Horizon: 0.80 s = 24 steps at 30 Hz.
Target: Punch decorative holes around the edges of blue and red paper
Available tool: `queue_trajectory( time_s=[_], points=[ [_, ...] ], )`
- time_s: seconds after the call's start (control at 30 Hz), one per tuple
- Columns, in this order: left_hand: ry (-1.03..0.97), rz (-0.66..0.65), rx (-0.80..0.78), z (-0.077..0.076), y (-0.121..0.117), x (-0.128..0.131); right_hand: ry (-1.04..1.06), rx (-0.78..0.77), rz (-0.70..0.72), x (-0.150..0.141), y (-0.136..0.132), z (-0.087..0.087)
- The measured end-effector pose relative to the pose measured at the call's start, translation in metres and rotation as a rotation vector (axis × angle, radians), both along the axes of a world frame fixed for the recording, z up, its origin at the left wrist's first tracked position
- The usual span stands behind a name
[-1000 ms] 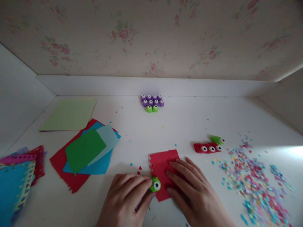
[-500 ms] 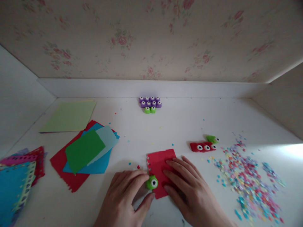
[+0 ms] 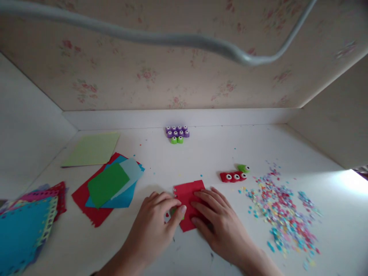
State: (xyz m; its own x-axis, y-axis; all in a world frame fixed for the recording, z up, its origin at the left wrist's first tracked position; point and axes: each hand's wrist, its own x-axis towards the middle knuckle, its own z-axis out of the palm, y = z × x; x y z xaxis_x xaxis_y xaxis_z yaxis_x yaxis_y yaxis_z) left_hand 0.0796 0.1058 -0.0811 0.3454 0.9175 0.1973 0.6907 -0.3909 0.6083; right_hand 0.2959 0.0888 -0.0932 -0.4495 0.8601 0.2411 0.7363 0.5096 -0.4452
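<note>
A small piece of red paper (image 3: 186,191) lies on the white tabletop, with a few punched holes along its left edge. My right hand (image 3: 222,220) rests on its right part, fingers spread and lying flat. At the left edge of the sheet, my left hand (image 3: 159,220) closes around a green craft punch (image 3: 173,211). Thumb and fingers cover most of that punch, so only slivers of green show. Red bits of confetti are visible through the gap between my left thumb and fingers.
Purple and green punches (image 3: 177,133) stand at the back. Red punches (image 3: 232,176) and a tipped green punch (image 3: 243,168) lie right, near scattered confetti (image 3: 283,207). On the left are coloured sheets (image 3: 107,186), pale green paper (image 3: 91,149) and punched sheets (image 3: 27,218).
My left thumb and fingers have closed over the green punch, hiding its star-marked top. My right hand stays on the red paper. The view has shifted, and a grey cable now crosses the top.
</note>
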Motion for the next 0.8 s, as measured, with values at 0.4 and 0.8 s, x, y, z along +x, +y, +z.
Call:
queue_trajectory(
  time_s=[0.4,0.8],
  points=[
    [0.061,0.053,-0.118,-0.001,0.005,0.01,0.045,0.0,-0.015,0.001,-0.003,0.001],
    [0.272,0.141,-0.413,0.013,0.013,0.018,0.069,0.069,-0.017,0.001,-0.006,-0.009]
  ],
)
